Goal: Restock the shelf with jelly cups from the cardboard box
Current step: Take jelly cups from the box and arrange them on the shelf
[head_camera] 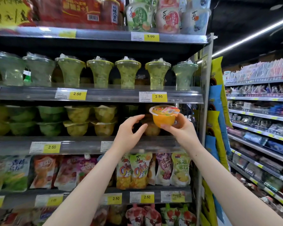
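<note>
At shelf front, third tier down: right hand (180,128) grips orange jelly cup (164,115) from below, thumb across base, fingers behind wall; cup upright, lid slightly tilted, w/ rim just under price rail (153,97). Left hand (129,129) just beside cup, fingers loosely curled, holding nothing. Behind: stacked orange cups (151,129); to left, yellow-green cups (104,121) in two layers.
</note>
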A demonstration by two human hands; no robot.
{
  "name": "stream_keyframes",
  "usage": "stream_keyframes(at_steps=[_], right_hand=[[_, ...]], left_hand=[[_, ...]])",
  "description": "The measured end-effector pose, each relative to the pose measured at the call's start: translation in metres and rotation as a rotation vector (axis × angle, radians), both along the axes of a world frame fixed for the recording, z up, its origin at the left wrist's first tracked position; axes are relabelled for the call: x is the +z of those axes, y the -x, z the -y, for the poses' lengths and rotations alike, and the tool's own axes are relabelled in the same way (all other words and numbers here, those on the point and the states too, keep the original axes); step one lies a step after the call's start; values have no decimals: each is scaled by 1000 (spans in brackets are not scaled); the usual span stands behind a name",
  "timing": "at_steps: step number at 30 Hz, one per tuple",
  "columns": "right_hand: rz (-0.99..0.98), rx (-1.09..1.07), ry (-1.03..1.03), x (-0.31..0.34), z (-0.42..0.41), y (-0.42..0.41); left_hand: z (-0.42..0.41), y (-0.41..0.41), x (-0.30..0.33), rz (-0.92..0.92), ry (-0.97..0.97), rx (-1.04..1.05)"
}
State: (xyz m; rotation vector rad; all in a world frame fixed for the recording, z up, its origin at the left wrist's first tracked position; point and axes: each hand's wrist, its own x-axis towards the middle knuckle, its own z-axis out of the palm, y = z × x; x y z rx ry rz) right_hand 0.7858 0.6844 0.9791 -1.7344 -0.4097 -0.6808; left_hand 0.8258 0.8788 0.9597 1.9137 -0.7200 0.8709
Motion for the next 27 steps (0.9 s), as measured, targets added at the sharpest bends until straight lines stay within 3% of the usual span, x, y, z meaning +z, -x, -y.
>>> stream_keyframes(at_steps=[5,12,21,24,27], right_hand=[[-24,-33,-65,16,-18,-38],[-122,-90,-171,11,-35,-74],[-173,-161,-102,7,-39,-78],[-115,-211,30,-5,-32,-52],[83,-350,481,-26,-26,-18]], left_hand=[[-1,-27,-11,16,-292,155],[-3,-33,-15,115,-299,191],[-6,-32,-14,90,-288,189],[-21,-29,-23,160,-366,314],[-43,-29,-37,316,-542,460]])
